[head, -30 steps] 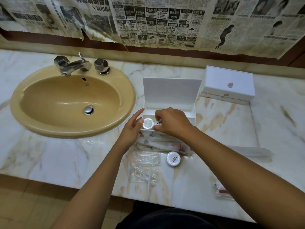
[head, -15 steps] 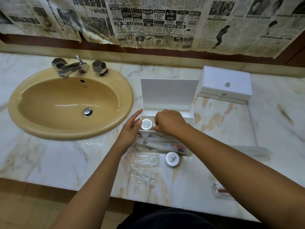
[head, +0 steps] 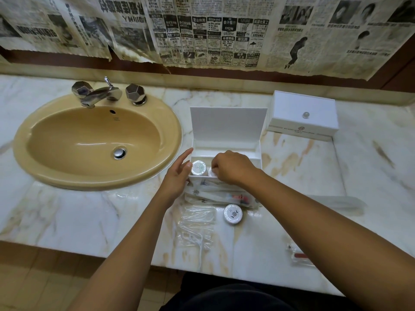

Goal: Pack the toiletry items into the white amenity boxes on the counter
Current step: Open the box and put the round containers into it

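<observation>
Right hand [head: 233,168] lower on second round soap [head: 211,172], gripping; left hand [head: 179,176] open beside upright-lidded box [head: 226,129].

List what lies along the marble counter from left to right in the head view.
Tan oval sink → left hand → open white amenity box → closed white amenity box with a round knob.
</observation>
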{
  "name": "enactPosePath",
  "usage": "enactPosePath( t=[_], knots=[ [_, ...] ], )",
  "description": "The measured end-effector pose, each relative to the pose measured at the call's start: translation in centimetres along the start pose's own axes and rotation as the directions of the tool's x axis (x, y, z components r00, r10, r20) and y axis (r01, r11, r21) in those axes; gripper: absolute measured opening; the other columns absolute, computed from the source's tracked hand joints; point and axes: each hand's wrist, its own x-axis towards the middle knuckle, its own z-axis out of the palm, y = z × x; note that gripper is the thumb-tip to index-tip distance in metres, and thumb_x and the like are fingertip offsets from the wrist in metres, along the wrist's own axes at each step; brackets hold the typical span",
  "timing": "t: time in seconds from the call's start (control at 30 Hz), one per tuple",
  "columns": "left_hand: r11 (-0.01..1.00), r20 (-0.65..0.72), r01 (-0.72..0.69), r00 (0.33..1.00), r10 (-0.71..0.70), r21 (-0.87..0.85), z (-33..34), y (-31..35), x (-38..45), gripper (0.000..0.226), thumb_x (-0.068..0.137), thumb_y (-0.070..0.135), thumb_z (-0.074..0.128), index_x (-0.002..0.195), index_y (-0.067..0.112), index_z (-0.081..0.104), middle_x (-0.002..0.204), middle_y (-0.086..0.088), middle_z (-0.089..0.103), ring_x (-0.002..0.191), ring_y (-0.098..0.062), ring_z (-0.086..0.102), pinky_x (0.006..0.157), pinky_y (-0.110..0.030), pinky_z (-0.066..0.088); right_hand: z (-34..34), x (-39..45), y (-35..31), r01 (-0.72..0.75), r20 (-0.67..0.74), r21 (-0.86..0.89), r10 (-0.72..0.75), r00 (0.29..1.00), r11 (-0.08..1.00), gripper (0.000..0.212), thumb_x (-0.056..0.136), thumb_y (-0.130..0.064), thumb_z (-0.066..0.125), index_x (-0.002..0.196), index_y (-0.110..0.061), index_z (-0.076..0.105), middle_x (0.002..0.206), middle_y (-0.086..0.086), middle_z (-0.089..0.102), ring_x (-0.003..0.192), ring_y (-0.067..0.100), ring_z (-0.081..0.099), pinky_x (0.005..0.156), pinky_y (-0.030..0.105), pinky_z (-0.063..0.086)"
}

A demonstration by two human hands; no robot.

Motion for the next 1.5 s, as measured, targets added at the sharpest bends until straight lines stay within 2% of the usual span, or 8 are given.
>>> enactPosePath(
  t=[0.1,0.23,0.53,0.67,0.93,1.13,1.33,1.5],
  knots=[
    [1.0,-0.003,0.004,1.0,-0.004,0.009,0.0,-0.1,0.0,0.038,0.104,0.03,0.044,0.135,0.053,0.047,0.097,-0.008,0.049,0.083,-0.017,0.046,0.069,-0.019,0.051,-0.3,-0.2,0.2,-0.015,0.082,0.084,0.008,0.997,0.996,0.024,0.096,-0.023,0.044,0.096,-0.017,0.067,0.097,0.005,0.067,0.083,0.025,0.06,0.066,0.031,0.045],
    [1.0,0.004,0.001,1.0,-0.001,0.011,0.0,0.1,-0.1,0.039,0.104,0.03,0.045,0.133,0.055,0.047,0.097,-0.008,0.049,0.082,-0.016,0.046,0.07,-0.022,0.052,-0.8,-1.3,0.3,0.025,0.026,0.158,-0.03,0.999,0.987,0.021,0.095,-0.031,0.049,0.106,-0.025,0.066,0.107,0.0,0.067,0.095,0.022,0.059,0.077,0.034,0.049],
    [1.0,-0.023,-0.012,1.0,0.013,0.028,0.2,0.9,-0.5,0.039,0.105,0.023,0.043,0.137,0.045,0.045,0.092,0.018,0.048,0.08,-0.004,0.048,0.067,-0.013,0.05,-0.8,-6.2,0.8,0.186,0.022,0.179,-0.193,0.981,0.966,0.03,0.088,-0.022,0.06,0.117,-0.031,0.063,0.128,-0.01,0.058,0.114,0.016,0.053,0.092,0.032,0.043],
    [1.0,-0.023,0.001,1.0,0.0,0.031,0.3,0.8,-0.5,0.039,0.105,0.025,0.042,0.137,0.048,0.045,0.089,0.02,0.045,0.085,-0.011,0.047,0.067,-0.014,0.051,0.4,-7.8,1.3,0.183,0.073,0.19,-0.2,0.977,0.964,0.034,0.086,-0.026,0.064,0.119,-0.034,0.061,0.125,-0.013,0.058,0.111,0.013,0.053,0.089,0.03,0.044],
    [1.0,-0.019,0.02,1.0,-0.02,0.023,0.4,0.7,-0.7,0.039,0.105,0.026,0.043,0.138,0.047,0.046,0.09,0.014,0.05,0.082,-0.007,0.048,0.07,-0.013,0.05,3.6,-8.9,2.0,0.167,0.168,0.167,-0.195,0.966,0.972,0.04,0.084,-0.023,0.062,0.121,-0.037,0.059,0.114,-0.016,0.065,0.099,0.007,0.06,0.074,0.024,0.045],
    [0.999,-0.026,0.03,0.999,-0.029,0.042,0.5,1.0,-0.7,0.038,0.105,0.027,0.043,0.137,0.048,0.045,0.091,0.029,0.046,0.084,0.012,0.051,0.075,-0.006,0.045,4.4,-9.3,2.2,0.218,0.147,0.09,-0.229,0.962,0.972,0.035,0.088,-0.025,0.054,0.12,-0.039,0.058,0.115,-0.018,0.062,0.1,0.01,0.059,0.075,0.031,0.05],
    [0.999,-0.015,0.019,1.0,-0.019,0.038,0.3,0.7,-0.7,0.038,0.105,0.028,0.043,0.134,0.051,0.046,0.087,0.025,0.041,0.081,0.001,0.045,0.072,-0.008,0.047,4.3,-9.3,2.0,0.244,0.144,0.083,-0.254,0.957,0.966,0.038,0.087,-0.021,0.054,0.123,-0.035,0.058,0.117,-0.014,0.061,0.1,0.015,0.06,0.075,0.032,0.05],
    [0.999,-0.013,0.011,1.0,-0.01,0.048,0.4,0.9,-0.7,0.038,0.105,0.027,0.043,0.135,0.05,0.045,0.085,0.025,0.04,0.077,0.008,0.048,0.074,-0.011,0.048,3.8,-9.2,1.6,0.233,0.144,0.164,-0.257,0.955,0.958,0.042,0.082,-0.025,0.06,0.122,-0.038,0.056,0.119,-0.014,0.059,0.105,0.013,0.057,0.081,0.035,0.05]
  ],
)
